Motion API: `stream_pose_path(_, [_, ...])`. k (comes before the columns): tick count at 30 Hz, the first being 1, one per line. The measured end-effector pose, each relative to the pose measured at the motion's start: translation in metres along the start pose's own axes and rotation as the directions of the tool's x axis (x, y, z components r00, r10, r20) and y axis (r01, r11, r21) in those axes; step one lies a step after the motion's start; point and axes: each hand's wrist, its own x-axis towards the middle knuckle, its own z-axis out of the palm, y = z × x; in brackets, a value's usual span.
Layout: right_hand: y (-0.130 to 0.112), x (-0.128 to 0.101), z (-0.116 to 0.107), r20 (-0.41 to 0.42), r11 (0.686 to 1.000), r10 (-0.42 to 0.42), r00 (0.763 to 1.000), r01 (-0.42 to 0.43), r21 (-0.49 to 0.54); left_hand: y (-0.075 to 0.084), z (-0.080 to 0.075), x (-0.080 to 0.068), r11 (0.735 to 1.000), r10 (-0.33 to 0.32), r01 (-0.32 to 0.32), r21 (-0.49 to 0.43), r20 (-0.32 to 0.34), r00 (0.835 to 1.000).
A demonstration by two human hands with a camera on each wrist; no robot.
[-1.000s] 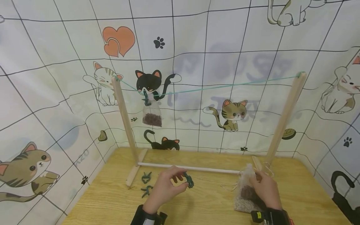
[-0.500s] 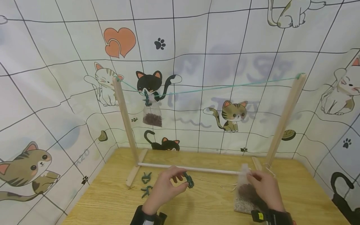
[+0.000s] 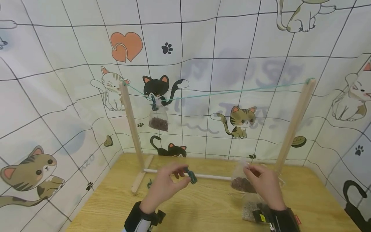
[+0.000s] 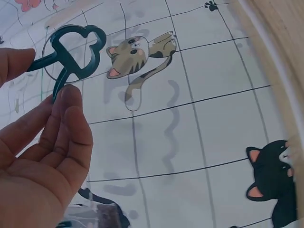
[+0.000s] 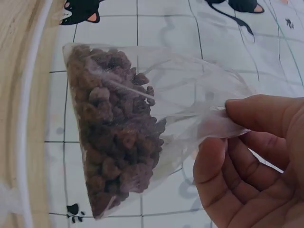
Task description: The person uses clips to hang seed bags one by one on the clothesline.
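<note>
Two hands aloft: left (image 3: pixel 165 188) pinching green clip (image 3: pixel 191 176), right (image 3: pixel 265 185) gripping pellet bag (image 3: pixel 242 182).

Clear glossy plastic bag (image 5: pixel 142 128), wooden table (image 3: pixel 203 206)

**No legible writing in view**

Nothing can be read as a word, brand or number. The cat-print backdrop (image 3: pixel 203 64) carries large greyish characters showing faintly through the cloth (too blurred to make out), and a faint mark at its lower left looks like digits but cannot be told. Otherwise only pictures: hearts, paw prints, cats.
</note>
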Motion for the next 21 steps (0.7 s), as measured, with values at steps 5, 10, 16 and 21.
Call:
stream_pose_path(5, [-0.017,0.014,0.0,-0.021,0.993,-0.113,0.993,0.114,0.031,0.014,-0.019,0.025,0.997,0.067,-0.067,0.03,0.018,0.998])
stream_pose_path(10, [-0.036,0.03,0.001,-0.049,0.962,-0.253,0.966,0.257,0.092,0.028,-0.041,0.058,0.991,0.109,-0.11,0.069,0.022,0.994])
stream_pose_path(16, [-0.062,0.058,0.002,-0.059,0.923,-0.347,0.936,0.352,0.158,0.045,-0.073,0.107,0.968,0.177,-0.175,0.179,0.006,0.984])
stream_pose_path(21, [-0.089,0.085,0.002,-0.094,0.903,-0.366,0.926,0.377,0.203,0.065,-0.101,0.147,0.963,0.173,-0.164,0.215,-0.02,0.985])
